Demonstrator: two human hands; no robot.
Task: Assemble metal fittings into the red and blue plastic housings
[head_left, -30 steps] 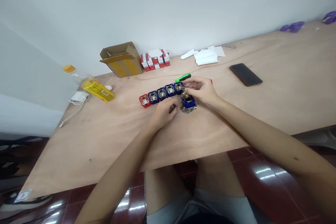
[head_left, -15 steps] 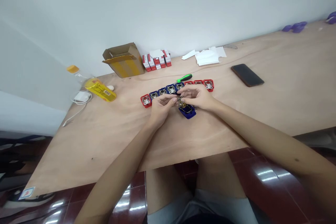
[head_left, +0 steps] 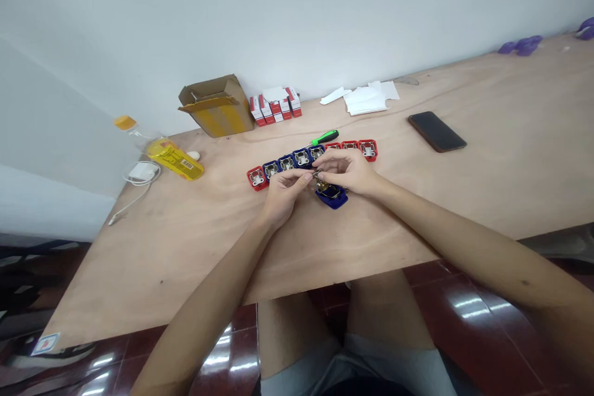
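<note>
Forearms (head_left: 213, 291) angled inward, left hand (head_left: 283, 193) and right hand (head_left: 355, 172) close together, fingers (head_left: 301, 180) bent

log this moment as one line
left hand: at small metal part | right hand: same part, grips unclear | blue unit: beside right hand | screwdriver: on table

The blue case (head_left: 333, 200) appeared plastic, its fittings (head_left: 322, 185) brass-toned metal. The tabletop (head_left: 199, 247) was matt wood; the box (head_left: 204, 119) at ten o'clock was cardboard, the floor tiles (head_left: 473, 312) at four o'clock glossy.
</note>
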